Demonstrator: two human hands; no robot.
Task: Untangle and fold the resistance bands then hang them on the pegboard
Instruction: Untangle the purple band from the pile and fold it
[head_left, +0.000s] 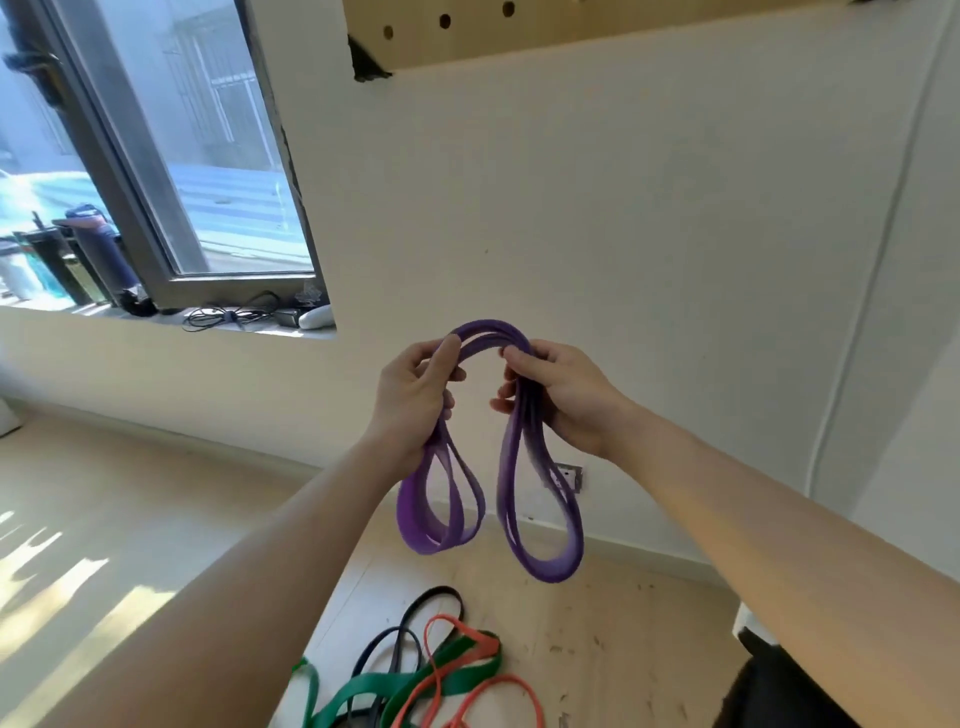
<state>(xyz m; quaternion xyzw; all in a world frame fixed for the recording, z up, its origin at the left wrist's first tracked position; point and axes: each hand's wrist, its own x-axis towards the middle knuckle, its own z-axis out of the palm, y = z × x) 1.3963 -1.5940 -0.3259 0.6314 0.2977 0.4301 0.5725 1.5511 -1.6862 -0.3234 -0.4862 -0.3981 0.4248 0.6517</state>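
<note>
A purple resistance band is folded into several strands and held up in front of the wall. My left hand grips one side of the fold and my right hand grips the other, with an arch of band between them. A loop hangs down below each hand. On the floor below lies a tangle of a green band, an orange band and a black band. The wooden pegboard with round holes is mounted on the wall at the top of the view.
A window with a sill holding cables and bottles is at the left. A wall socket sits low behind the band. A dark object stands at the lower right. The floor is pale wood.
</note>
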